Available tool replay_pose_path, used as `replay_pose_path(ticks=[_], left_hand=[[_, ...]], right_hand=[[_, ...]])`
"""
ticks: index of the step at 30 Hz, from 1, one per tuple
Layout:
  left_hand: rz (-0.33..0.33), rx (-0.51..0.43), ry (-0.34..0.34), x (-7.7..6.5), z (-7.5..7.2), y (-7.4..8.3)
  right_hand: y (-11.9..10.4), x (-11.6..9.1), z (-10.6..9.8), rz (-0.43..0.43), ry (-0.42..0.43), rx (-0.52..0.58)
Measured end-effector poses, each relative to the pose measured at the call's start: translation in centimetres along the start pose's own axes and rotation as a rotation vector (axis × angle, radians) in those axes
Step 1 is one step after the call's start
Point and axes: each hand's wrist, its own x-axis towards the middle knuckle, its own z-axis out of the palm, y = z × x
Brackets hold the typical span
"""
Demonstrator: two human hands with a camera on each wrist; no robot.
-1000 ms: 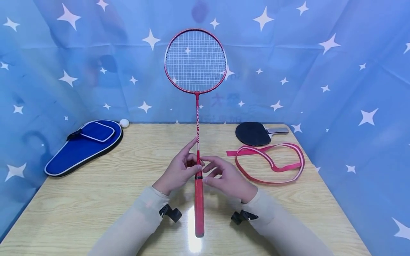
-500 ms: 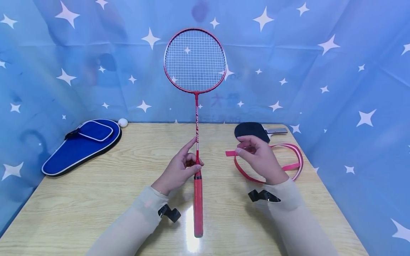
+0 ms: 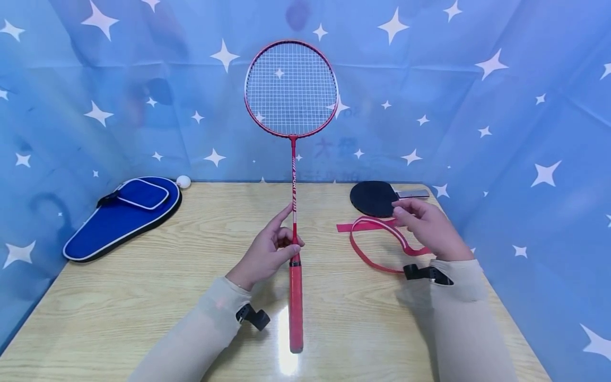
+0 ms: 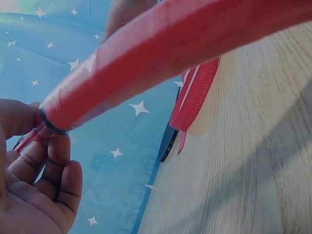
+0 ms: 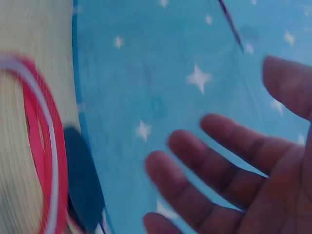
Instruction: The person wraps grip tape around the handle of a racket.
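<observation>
My left hand (image 3: 262,260) pinches a red badminton racket (image 3: 296,313) just above its handle, thumb on the cone and index finger stretched along the shaft. The racket stands with its round strung head up and its handle toward me. In the left wrist view, a black ring circles the top of the red handle (image 4: 122,63). Over the table's right side hovers my right hand (image 3: 431,228), its fingers apart and holding nothing in the right wrist view. Beneath it lies a looped red grip tape (image 3: 347,227), perforated and white-striped, its right part hidden by the hand.
A black table tennis bat (image 3: 369,199) lies behind the tape at the back right. On the back left are a blue bat case (image 3: 119,228) and a white ball (image 3: 183,182). A blue starred curtain (image 3: 191,138) hangs behind the wooden table (image 3: 191,297).
My right hand has left the racket's cone and moved right, over the grip tape. The left hand keeps its hold, and the racket has stayed nearly still.
</observation>
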Motion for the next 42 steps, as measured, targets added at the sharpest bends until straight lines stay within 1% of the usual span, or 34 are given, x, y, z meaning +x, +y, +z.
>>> replay_pose_path(ticks=[4,9,13,16,20,23,27,30,34,35,38,41,42], left_hand=[[-0.006,0.001,0.001,0.0,0.0,0.0],[-0.011,0.007,0.006,0.0,-0.1,0.0],[-0.012,0.003,0.003,0.0,-0.1,0.1],[-0.009,-0.004,0.0,0.0,-0.1,0.0],[-0.014,-0.004,-0.001,0.0,-0.1,-0.1],[-0.019,0.002,0.0,0.1,-0.1,-0.1],[-0.018,0.009,-0.001,0.1,-0.1,-0.1],[-0.012,0.009,-0.004,0.1,-0.1,-0.1],[-0.007,0.001,-0.005,0.1,-0.2,-0.1],[-0.008,0.002,-0.005,0.1,-0.2,-0.1],[-0.012,0.003,-0.004,0.1,-0.2,-0.1],[-0.012,0.004,-0.005,0.1,-0.1,-0.1],[-0.012,0.003,-0.006,0.1,-0.1,-0.1]], right_hand=[[1.9,0.0,-1.4,0.035,-0.049,-0.058],[4.2,-0.2,-2.8,0.1,-0.119,-0.074],[6.1,-0.6,-3.9,0.155,-0.113,-0.14],[7.6,-0.7,-4.5,0.174,-0.107,-0.197],[9.0,-0.8,-4.8,0.225,-0.138,-0.201],[9.5,-0.7,-4.7,0.273,-0.168,-0.198],[9.8,-0.5,-4.1,0.325,-0.196,-0.166],[9.9,-0.4,-3.8,0.391,-0.202,-0.131],[10.0,-0.1,-3.5,0.447,-0.201,-0.156],[10.0,-0.1,-3.5,0.453,-0.198,-0.171],[9.9,0.1,-3.5,0.426,-0.179,-0.228],[9.6,0.2,-3.5,0.389,-0.115,-0.236],[9.4,0.2,-3.5,0.362,-0.085,-0.237]])
